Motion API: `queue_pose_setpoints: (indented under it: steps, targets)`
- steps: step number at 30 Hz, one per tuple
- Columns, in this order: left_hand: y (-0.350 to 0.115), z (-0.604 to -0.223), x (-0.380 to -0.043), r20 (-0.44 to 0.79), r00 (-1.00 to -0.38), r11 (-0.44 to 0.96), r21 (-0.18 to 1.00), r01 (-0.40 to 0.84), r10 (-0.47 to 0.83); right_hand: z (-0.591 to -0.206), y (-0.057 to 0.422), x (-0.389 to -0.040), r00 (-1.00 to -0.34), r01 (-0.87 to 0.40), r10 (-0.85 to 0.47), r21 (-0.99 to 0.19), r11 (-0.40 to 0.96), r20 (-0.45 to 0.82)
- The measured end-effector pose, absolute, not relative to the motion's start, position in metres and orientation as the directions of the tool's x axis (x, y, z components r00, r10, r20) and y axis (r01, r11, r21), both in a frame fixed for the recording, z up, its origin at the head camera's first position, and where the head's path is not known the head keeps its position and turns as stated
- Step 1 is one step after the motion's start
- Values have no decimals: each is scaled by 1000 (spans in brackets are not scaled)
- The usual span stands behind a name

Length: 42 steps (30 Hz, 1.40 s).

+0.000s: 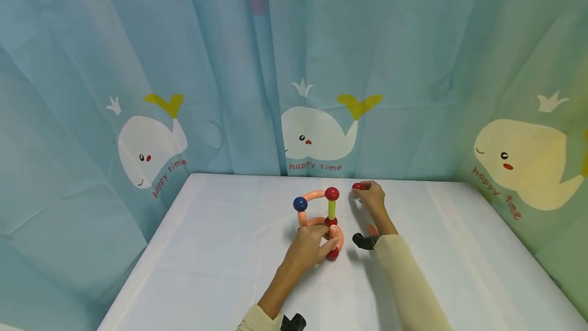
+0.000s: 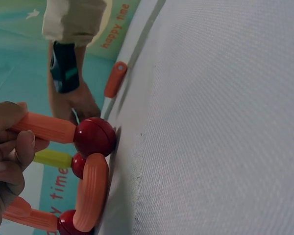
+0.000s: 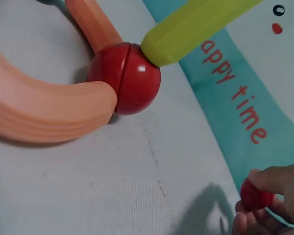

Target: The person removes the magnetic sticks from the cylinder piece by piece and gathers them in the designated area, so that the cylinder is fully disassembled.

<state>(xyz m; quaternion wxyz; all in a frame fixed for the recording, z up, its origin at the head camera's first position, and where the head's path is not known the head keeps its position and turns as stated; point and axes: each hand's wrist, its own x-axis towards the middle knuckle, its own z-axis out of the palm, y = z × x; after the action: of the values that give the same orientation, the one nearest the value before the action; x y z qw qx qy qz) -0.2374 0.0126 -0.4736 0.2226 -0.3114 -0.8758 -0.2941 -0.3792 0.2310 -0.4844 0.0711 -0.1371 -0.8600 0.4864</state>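
My left hand (image 1: 303, 246) pinches a short orange rod (image 2: 51, 128) that stands on a red ball (image 2: 95, 137) low at the near side of a magnetic ball-and-rod build. The build joins curved orange rods (image 3: 49, 110), a yellow-green upright rod (image 1: 332, 210), more red balls (image 1: 332, 194) and a blue ball (image 1: 300, 204). Beyond the build to the right, my right hand (image 1: 373, 195) holds a separate loose red ball (image 3: 255, 196) between thumb and fingers, close over the far part of the table.
One loose orange rod (image 2: 116, 79) lies on the white table (image 1: 206, 249), partly behind my right forearm. Black wrist cameras (image 1: 365, 241) sit on both wrists. A blue curtain with whale prints (image 1: 317, 134) hangs right behind the table's back edge.
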Motion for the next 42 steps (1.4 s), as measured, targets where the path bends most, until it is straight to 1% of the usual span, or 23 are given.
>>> queue_pose_setpoints:
  steps: [5, 11, 19, 24, 27, 33, 38, 42]
  targets:
    - [15, -476, -238, 594, -685, 598, 386, 702, 421, -492, 233, -391, -949, 124, 309, -840, 528, 54]
    - [11, -479, -237, 601, -676, 612, 359, 705, 426, -499, 230, -401, -957, 129, 288, -840, 526, 34]
    - [10, -477, -239, 606, -680, 599, 382, 704, 412, -500, 221, -407, -944, 118, 322, -848, 517, 65]
    - [11, -479, -238, 618, -660, 607, 345, 716, 427, -505, 220, -409, -940, 127, 333, -830, 543, 75]
    - [10, -479, -238, 611, -661, 621, 328, 712, 435, -506, 218, -409, -940, 140, 335, -826, 546, 63]
    - [9, -479, -237, 606, -671, 615, 349, 708, 428, -506, 215, -407, -938, 169, 345, -834, 526, 27]
    - [10, -479, -238, 608, -671, 618, 347, 706, 425, -507, 214, -409, -938, 163, 345, -832, 531, 37]
    - [10, -477, -239, 598, -683, 610, 371, 700, 420, -508, 216, -409, -944, 150, 327, -825, 545, 44]
